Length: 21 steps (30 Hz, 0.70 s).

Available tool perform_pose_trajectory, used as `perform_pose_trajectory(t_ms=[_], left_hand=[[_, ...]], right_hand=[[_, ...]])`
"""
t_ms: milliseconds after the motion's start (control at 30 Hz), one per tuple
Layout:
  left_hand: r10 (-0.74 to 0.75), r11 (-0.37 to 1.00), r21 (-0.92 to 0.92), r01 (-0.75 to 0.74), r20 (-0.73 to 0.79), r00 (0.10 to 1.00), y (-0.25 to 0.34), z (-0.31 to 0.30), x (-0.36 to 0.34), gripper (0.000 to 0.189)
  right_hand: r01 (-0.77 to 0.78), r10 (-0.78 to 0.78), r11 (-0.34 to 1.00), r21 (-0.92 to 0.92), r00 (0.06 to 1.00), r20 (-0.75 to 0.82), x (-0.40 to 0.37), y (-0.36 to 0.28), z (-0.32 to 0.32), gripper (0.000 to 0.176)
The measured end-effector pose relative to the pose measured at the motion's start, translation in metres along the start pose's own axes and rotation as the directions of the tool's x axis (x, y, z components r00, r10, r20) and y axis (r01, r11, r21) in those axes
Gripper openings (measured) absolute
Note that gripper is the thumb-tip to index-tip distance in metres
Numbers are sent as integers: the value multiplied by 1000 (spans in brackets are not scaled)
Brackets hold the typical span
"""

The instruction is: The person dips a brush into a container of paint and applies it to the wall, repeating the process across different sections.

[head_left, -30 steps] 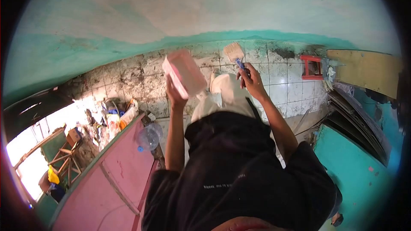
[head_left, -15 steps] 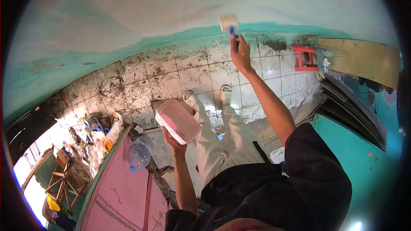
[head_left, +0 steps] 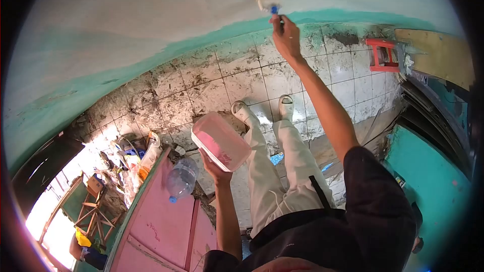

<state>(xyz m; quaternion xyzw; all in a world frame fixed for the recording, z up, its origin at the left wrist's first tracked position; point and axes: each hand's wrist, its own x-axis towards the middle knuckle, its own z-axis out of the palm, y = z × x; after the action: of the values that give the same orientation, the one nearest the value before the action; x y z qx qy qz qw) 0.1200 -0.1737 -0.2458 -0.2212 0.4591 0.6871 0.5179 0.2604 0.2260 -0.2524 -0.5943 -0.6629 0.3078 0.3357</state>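
My right hand (head_left: 285,37) is stretched out and grips the blue handle of a wide paintbrush (head_left: 267,0). Its bristles press against the pale wall (head_left: 166,5) just above the teal band. My left hand (head_left: 214,167) holds up a rectangular plastic container (head_left: 221,141) with pink paint inside, at waist height. Below are my pale trousers and two light shoes (head_left: 263,108) on the dirty tiled floor (head_left: 201,85).
A pink panel with a green edge (head_left: 156,221) leans at lower left, with a clear plastic bottle (head_left: 180,179) beside it. Clutter and a wooden frame (head_left: 93,211) lie at left. A red stool (head_left: 383,54) stands at upper right, next to teal boards (head_left: 428,171).
My right arm has risen from near my body to the wall, laying the brush on it. My left hand has lowered the container from chest height to waist height.
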Motion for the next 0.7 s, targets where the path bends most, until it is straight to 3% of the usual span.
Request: perform_pose_trajectory(t_ms=[100, 200, 333, 400, 433, 500, 533, 600, 700], left_hand=[[-13, 1000, 19, 14, -8, 1000, -5, 13, 3, 64], [-53, 998, -28, 53, 3, 999, -12, 18, 8, 62], [-32, 998, 51, 32, 11, 999, -13, 24, 9, 66], [-26, 997, 77, 24, 18, 1000, -8, 29, 8, 66], [-21, 996, 86, 19, 23, 1000, -7, 32, 8, 66], [-16, 996, 91, 13, 38, 999, -3, 32, 10, 66], [-10, 996, 90, 6, 49, 999, -3, 32, 11, 65], [-5, 995, 98, -1, 61, 998, 1, 37, 13, 65], [6, 995, 95, -13, 76, 997, 0, 36, 20, 64]], right_hand=[[109, -101, 990, 93, 991, -90, -5, -74, -47, 29], [143, -118, 978, 153, 980, -159, 7, -53, -18, 29], [-72, 72, 997, 12, 995, -62, 14, 87, 64, 25], [-199, 233, 918, -343, 971, 60, 7, 167, 116, 30], [-200, 233, 919, -339, 971, 60, 9, 156, 107, 30], [-53, 93, 974, -220, 980, 175, 13, 93, 58, 24], [245, -225, 944, -223, 968, 110, 10, 52, 29, 23], [43, -45, 998, 55, 999, 27, 7, -42, -22, 23], [127, -114, 972, 196, 991, -75, 2, -79, -38, 23]])
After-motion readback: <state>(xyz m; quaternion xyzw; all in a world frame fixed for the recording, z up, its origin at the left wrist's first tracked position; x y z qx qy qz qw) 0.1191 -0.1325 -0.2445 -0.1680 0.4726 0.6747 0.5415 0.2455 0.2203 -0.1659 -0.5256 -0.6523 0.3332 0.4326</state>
